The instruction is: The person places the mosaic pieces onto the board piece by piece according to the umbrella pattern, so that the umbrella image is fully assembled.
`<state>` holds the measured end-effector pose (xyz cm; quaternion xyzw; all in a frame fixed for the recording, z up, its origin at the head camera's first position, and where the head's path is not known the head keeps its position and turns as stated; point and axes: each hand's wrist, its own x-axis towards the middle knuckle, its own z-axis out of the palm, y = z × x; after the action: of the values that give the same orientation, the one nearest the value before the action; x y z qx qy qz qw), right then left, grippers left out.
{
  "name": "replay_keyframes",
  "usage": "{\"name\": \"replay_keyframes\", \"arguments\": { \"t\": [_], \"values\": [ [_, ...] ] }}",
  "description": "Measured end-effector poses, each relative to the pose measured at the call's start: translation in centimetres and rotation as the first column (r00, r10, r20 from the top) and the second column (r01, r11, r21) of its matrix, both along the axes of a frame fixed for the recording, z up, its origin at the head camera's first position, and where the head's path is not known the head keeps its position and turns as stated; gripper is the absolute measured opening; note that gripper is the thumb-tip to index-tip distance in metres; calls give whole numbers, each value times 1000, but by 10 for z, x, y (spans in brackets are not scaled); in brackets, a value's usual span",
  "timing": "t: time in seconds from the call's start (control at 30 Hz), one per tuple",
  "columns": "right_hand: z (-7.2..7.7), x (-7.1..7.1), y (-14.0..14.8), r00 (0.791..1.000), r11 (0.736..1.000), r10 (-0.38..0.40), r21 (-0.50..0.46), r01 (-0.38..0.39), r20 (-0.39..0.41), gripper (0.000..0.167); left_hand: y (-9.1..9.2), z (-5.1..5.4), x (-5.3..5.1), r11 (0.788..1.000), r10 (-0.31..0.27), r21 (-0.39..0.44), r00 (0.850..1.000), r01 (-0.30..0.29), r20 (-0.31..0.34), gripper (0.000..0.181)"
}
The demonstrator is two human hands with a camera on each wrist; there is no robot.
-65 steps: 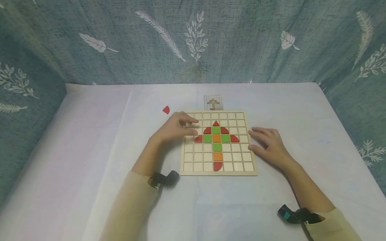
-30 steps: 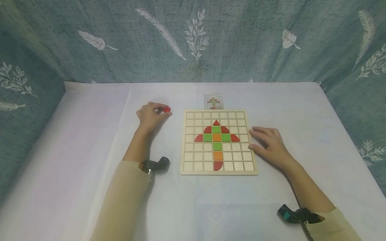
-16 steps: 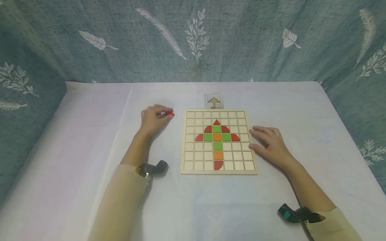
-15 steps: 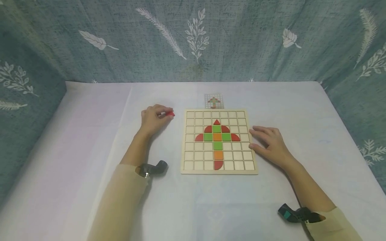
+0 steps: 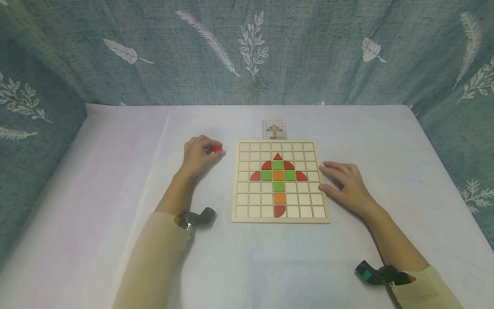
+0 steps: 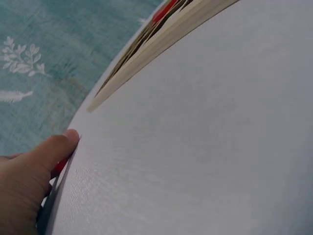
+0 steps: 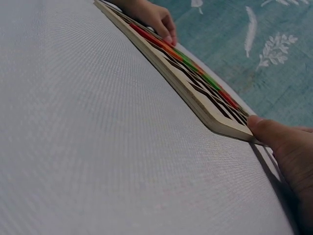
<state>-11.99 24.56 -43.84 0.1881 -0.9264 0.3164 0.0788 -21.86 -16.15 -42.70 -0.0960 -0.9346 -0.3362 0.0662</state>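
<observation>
In the head view my left hand (image 5: 198,154) pinches a small red quarter-circle tile (image 5: 218,149) between thumb and fingers, left of the wooden grid board (image 5: 245,199). The left wrist view shows the tile's red edge (image 6: 59,167) partly behind the thumb. On the board, red, green and orange tiles form an arrow-like figure, with a red triangle (image 5: 277,156) at the top and a red quarter-circle (image 5: 279,211) at the bottom. My right hand (image 5: 345,184) rests at the board's right edge, its fingertips touching the rim and its fingers loosely bent.
A pattern card (image 5: 274,129) with a similar figure lies against the board's far edge. A white cloth (image 5: 301,266) covers the table. Behind it and at both sides hangs a green leaf-print curtain (image 5: 308,51). Each wrist wears a black camera (image 5: 202,216).
My left hand left the board's left side, reached the loose red tile and took hold of it. It has since drawn slightly nearer and to the right with it. The right hand stayed put.
</observation>
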Motion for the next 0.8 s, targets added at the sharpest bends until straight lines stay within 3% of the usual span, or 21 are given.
{"name": "replay_keyframes", "arguments": {
  "t": [0.17, 0.4, 0.63, 0.8],
  "values": [
    [0, 0, 0, 1000, 1000, 2, -3, -2, -3, 50, 2, -2, 8, 999, -38, 7, 999, 38, -10, 27],
    [1, 1, 0, 1000, 1000, -2, 5, 2, 5, 50, 5, -3, 19, 992, -100, 67, 992, 105, -74, 25],
    [2, 1, 0, 1000, 1000, -5, 14, 4, 13, 50, 9, -1, 30, 979, -163, 110, 985, 169, -57, 23],
    [3, 1, 0, 1000, 1000, -1, 12, 0, 13, 50, 15, 4, 38, 956, -255, 138, 966, 257, -35, 25]
  ]
}}
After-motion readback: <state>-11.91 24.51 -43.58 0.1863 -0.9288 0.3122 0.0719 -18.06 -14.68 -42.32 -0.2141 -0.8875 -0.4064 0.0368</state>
